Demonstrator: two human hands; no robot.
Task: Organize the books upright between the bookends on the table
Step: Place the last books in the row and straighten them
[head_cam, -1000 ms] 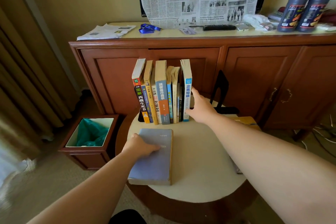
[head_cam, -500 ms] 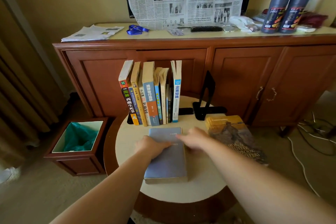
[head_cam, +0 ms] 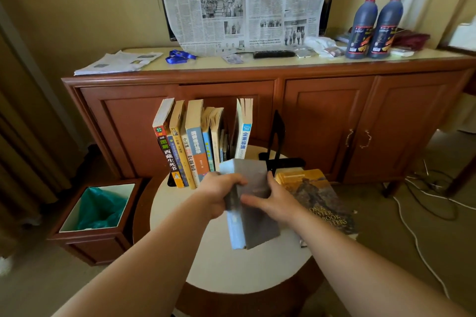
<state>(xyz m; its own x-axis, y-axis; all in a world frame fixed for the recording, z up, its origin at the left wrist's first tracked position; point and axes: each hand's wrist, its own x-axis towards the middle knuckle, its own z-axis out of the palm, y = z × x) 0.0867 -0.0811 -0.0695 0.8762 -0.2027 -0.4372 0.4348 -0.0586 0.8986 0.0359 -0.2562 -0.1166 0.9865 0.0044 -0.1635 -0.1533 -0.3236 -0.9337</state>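
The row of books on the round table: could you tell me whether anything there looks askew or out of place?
Yes. The leftmost books lean left instead of standing straight, and a gap splits the row before the white-spined book. A large brown book lies flat, overhanging the round table edge.

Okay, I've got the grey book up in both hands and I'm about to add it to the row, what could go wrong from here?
1. The white-spined book at the row's right end stands apart from the other upright books, with a gap between; a nudge from the grey book could tip it.
2. The black bookend stands clear of the row, so nothing braces that end.
3. The large brown book overhangs the round table beside your right hand; a bump might knock it off.
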